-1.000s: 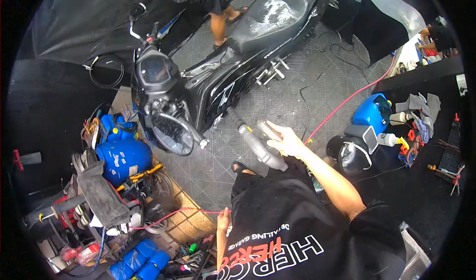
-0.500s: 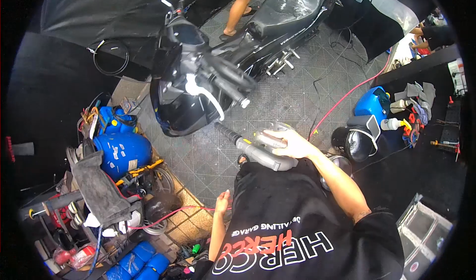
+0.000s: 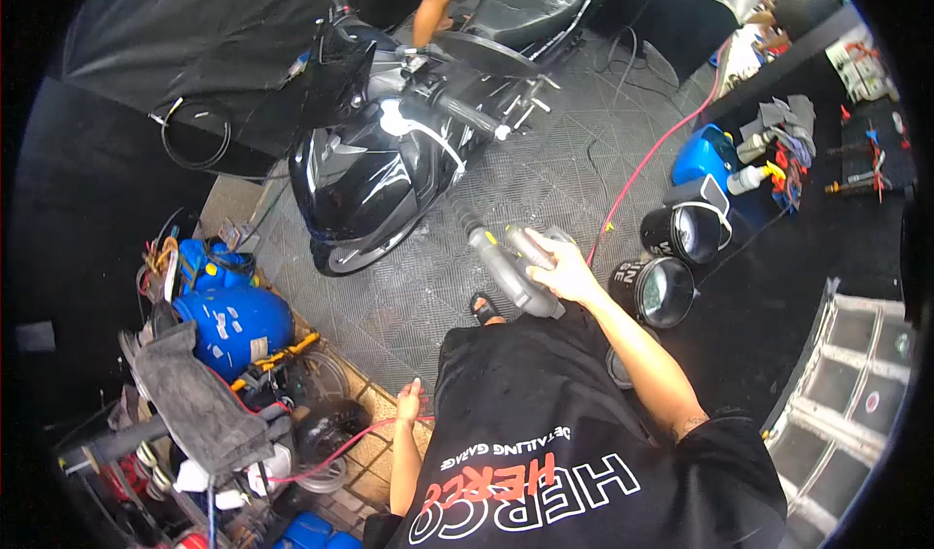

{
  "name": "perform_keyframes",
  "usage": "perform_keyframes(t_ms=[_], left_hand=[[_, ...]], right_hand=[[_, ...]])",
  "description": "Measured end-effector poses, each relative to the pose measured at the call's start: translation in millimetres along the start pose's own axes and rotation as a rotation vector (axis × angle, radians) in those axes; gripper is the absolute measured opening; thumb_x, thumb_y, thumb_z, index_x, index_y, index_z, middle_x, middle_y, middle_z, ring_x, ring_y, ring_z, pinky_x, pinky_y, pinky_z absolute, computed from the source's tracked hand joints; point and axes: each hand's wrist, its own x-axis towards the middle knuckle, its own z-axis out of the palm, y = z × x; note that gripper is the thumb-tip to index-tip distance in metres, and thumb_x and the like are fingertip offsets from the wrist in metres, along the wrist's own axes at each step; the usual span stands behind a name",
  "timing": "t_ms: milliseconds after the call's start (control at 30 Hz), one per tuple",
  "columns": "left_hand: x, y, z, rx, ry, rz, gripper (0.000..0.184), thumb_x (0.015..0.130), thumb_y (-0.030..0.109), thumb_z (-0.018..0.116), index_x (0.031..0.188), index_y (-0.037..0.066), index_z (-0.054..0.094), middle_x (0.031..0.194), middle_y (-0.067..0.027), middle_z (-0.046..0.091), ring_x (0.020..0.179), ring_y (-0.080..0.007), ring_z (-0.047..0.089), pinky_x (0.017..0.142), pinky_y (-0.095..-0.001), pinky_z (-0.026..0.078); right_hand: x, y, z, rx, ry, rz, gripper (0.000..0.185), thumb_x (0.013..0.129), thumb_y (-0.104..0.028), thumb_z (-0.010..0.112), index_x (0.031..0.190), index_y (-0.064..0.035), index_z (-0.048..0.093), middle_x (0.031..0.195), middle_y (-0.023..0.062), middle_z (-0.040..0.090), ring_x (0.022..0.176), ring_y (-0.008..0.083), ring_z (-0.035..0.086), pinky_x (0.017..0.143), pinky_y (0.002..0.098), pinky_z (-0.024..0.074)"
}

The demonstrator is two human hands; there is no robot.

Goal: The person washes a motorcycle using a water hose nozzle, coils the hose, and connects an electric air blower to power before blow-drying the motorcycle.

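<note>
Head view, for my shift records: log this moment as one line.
right hand: holds grey blower | nozzle: points toward motorcycle | left hand: by red hose, grip unclear

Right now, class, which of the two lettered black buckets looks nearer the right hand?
The lower bucket in view, marked "IN" above "SE". It appears closer to the right hand; the other bucket stands farther up the view.

Glare streaks the scooter (image 3: pixel 352 181); the wall (image 3: pixel 102 233) is dim. Fisheye curvature bends the edges, and corners go black.
</note>
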Motion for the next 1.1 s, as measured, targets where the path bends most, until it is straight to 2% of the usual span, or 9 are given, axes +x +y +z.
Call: perform_keyframes(t_ms=[200,300,333,433,467,600,733,833,1100], left_hand=[[14,-27,-28,-0.019,-0.070,-0.030,0.044,0.101,0.049,0.057,0.110,0.005,0.061,0.100,-0.0066,0.065,0.070,-0.0167,0.062,0.049,-0.0305,0.050],[23,-45,-35,-0.038,-0.103,0.062,0.046,0.101,0.050,0.057,0.110,0.005,0.061,0.096,-0.0059,0.065,0.069,-0.0162,0.061,0.050,-0.0307,0.050],[13,-38,-36,0.031,-0.099,0.076,0.046,0.101,0.051,0.058,0.110,0.006,0.062,0.095,-0.0045,0.066,0.070,-0.0150,0.060,0.052,-0.0279,0.048],[4,-30,-38,-0.023,-0.159,0.058,0.045,0.101,0.052,0.058,0.111,0.008,0.064,0.094,-0.0033,0.067,0.069,-0.0135,0.059,0.056,-0.0268,0.046],[-6,-24,-37,0.018,-0.089,0.073,0.046,0.101,0.052,0.058,0.111,0.007,0.066,0.090,-0.0028,0.067,0.068,-0.0123,0.059,0.058,-0.0275,0.045],[-15,-19,-44,0.014,-0.042,0.071,0.049,0.102,0.050,0.056,0.111,0.003,0.066,0.099,-0.0072,0.070,0.075,-0.0144,0.063,0.063,-0.0308,0.049],[-5,-32,-47,0.043,0.040,0.002,0.053,0.102,0.046,0.055,0.117,-0.004,0.066,0.108,-0.0142,0.071,0.083,-0.0195,0.068,0.069,-0.0336,0.054],[2,-25,-38,0.094,0.036,-0.002,0.054,0.102,0.047,0.055,0.119,-0.004,0.066,0.110,-0.0155,0.071,0.085,-0.0203,0.067,0.071,-0.0343,0.055],[-14,114,16,0.324,-0.095,0.153,0.049,0.103,0.045,0.056,0.117,-0.001,0.066,0.101,-0.0104,0.069,0.087,-0.0180,0.066,0.070,-0.0342,0.053]], right_hand=[[-4,-22,-14,0.215,-0.022,0.387,0.067,0.085,-0.014,0.074,0.149,-0.0109,0.053,0.109,0.0132,0.075,0.086,0.0179,0.070,0.065,0.0296,0.0568],[3,-2,6,0.240,0.203,0.347,0.069,0.085,-0.014,0.075,0.150,-0.0119,0.052,0.094,0.0105,0.075,0.071,0.0149,0.068,0.058,0.0291,0.0543],[16,48,25,-0.088,0.347,-0.064,0.070,0.084,-0.015,0.075,0.150,-0.0109,0.051,0.084,0.0076,0.072,0.054,0.0119,0.061,0.051,0.0290,0.0508],[23,39,10,0.139,0.201,0.012,0.067,0.085,-0.010,0.073,0.147,-0.0028,0.052,0.082,0.0070,0.068,0.055,0.0098,0.057,0.049,0.0262,0.0479],[22,27,-3,0.304,0.145,0.321,0.069,0.081,-0.012,0.075,0.146,-0.0012,0.053,0.092,0.0093,0.072,0.063,0.0132,0.063,0.057,0.0272,0.0519],[47,86,11,-0.144,0.344,-0.152,0.067,0.086,-0.008,0.073,0.149,-0.0061,0.051,0.076,0.0020,0.065,0.049,0.0065,0.051,0.045,0.0241,0.0442],[35,27,-29,0.306,0.216,0.128,0.068,0.089,-0.009,0.073,0.152,-0.0095,0.048,0.074,0.0005,0.063,0.045,0.0037,0.045,0.041,0.0222,0.0390],[35,0,-61,0.450,0.089,0.191,0.066,0.091,-0.015,0.074,0.151,-0.0088,0.049,0.072,0.0024,0.062,0.050,0.0070,0.051,0.046,0.0261,0.0445],[78,-6,-116,0.889,-0.017,0.414,0.056,0.097,-0.018,0.068,0.150,-0.0112,0.050,0.064,-0.0027,0.050,0.042,0.0056,0.040,0.039,0.0236,0.0352]])
